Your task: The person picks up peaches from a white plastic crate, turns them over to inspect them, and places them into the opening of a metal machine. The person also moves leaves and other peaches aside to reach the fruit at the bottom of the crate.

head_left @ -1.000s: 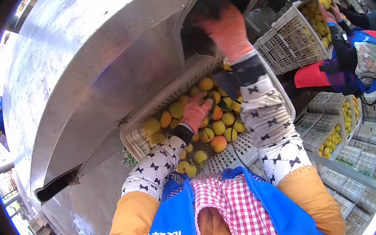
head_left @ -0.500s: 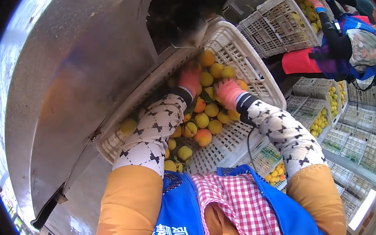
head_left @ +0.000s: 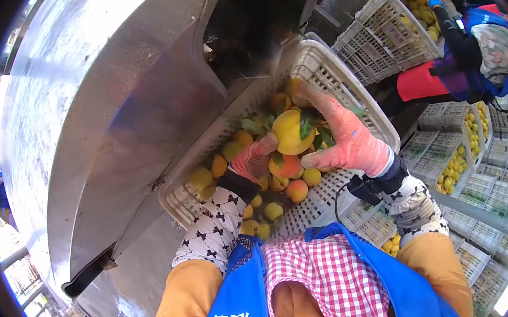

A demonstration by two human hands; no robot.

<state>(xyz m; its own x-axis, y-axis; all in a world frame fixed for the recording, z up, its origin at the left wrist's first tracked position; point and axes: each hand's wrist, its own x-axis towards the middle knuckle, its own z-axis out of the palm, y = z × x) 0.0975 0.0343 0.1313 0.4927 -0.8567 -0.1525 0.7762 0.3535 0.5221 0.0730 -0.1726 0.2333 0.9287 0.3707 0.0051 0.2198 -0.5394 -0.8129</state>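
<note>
A white slatted crate (head_left: 325, 200) holds several yellow and orange-red fruits with green leaves. Above the pile, a large yellow fruit (head_left: 290, 133) appears between my two gloved hands, nearest to the camera. My left hand (head_left: 255, 157), in a pink glove, is at that fruit's lower left side, its fingers together; whether it grips anything is unclear. My right hand (head_left: 350, 137), also gloved in pink, has its thumb and fingers spread wide, to the right of the fruit. Patterned sleeves cover both my forearms.
A metal machine (head_left: 132, 97) with a dark opening borders the crate on the left and top. At upper right, a co-worker (head_left: 464, 52) in a blue vest handles fruit at another crate (head_left: 377, 39). Stacked crates (head_left: 488, 179) stand at the right.
My right hand has risen from the pile and spread its fingers. My left hand has moved down. A large yellow fruit with leaves now shows between them. The view has shifted somewhat.
</note>
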